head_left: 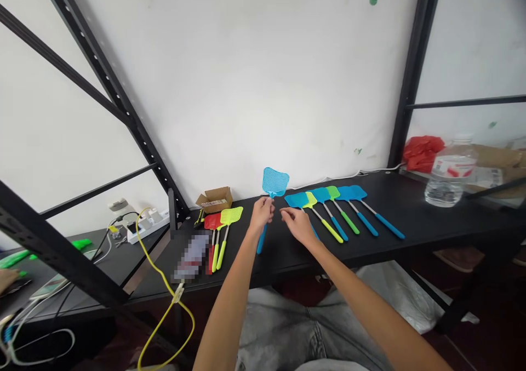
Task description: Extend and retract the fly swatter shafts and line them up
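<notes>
My left hand [262, 213] is closed around the shaft of a blue fly swatter [275, 182], held upright with its head above the fist and its blue handle below. Just right of it is my right hand [296, 223], fingers loosely bent and apart from that swatter, with nothing visible in them. It partly covers another blue fly swatter [296, 200]. Beyond it lies a row of several fly swatters, among them a yellow one [332, 230], a green one [349, 223] and a blue one [388, 224]. On the left, yellow fly swatters [231, 215] overlap a red one [212, 221].
An open cardboard box [215, 199] stands by the wall. A blurred-out device [192, 256] with a yellow cable [158, 269] lies at the shelf's left. Black posts [415, 69] frame the shelf. A water bottle [451, 171] and red plastic bag [422, 153] are at right.
</notes>
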`<state>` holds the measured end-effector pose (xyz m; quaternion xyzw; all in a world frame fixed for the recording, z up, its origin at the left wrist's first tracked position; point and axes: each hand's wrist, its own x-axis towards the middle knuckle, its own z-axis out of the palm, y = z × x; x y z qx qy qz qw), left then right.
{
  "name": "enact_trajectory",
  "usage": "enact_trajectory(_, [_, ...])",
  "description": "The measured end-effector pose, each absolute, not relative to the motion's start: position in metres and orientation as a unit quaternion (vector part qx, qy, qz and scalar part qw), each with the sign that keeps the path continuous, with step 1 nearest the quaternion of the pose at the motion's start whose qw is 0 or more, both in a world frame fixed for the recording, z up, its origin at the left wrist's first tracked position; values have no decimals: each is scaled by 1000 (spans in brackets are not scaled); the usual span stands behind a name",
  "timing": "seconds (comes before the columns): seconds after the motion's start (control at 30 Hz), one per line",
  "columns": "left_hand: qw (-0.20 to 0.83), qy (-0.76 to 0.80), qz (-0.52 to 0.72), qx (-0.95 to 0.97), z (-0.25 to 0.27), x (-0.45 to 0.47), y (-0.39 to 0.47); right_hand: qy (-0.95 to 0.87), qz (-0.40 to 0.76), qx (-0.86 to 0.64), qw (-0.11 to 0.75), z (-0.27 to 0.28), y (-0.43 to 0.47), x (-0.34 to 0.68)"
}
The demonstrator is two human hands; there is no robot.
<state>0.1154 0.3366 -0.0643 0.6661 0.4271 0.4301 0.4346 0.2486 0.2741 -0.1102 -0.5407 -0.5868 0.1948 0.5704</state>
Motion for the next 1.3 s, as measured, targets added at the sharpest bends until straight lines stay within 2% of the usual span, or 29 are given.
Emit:
enact_trajectory(0.07, [491, 366, 430, 663, -69, 128, 334, -496, 333, -493, 633, -106, 289, 252])
enact_trajectory(0.17, [442, 335, 413, 723, -73, 140, 328, -401, 466, -407, 676, -99, 308, 256])
enact_trajectory(0.37, [98, 440, 371, 812, -79, 141, 315, -370, 440, -396, 716, -103, 321, 263])
enact_trajectory(0.5, [-10, 502, 299, 811, -89, 136, 308, -347, 434, -395, 732, -110, 320, 262])
enact_trajectory(0.7, [-51, 508, 295, 807, -93, 132, 303, -359, 430, -363, 744, -114, 318, 257])
enact_trajectory(0.9, [-64, 498, 273, 820, -91, 130, 305, -362, 367, -368, 773, -122, 333, 263])
enact_trajectory(1.3, [-35, 486, 276, 828, -92, 122, 312, -351, 326, -400, 781, -123, 341, 274])
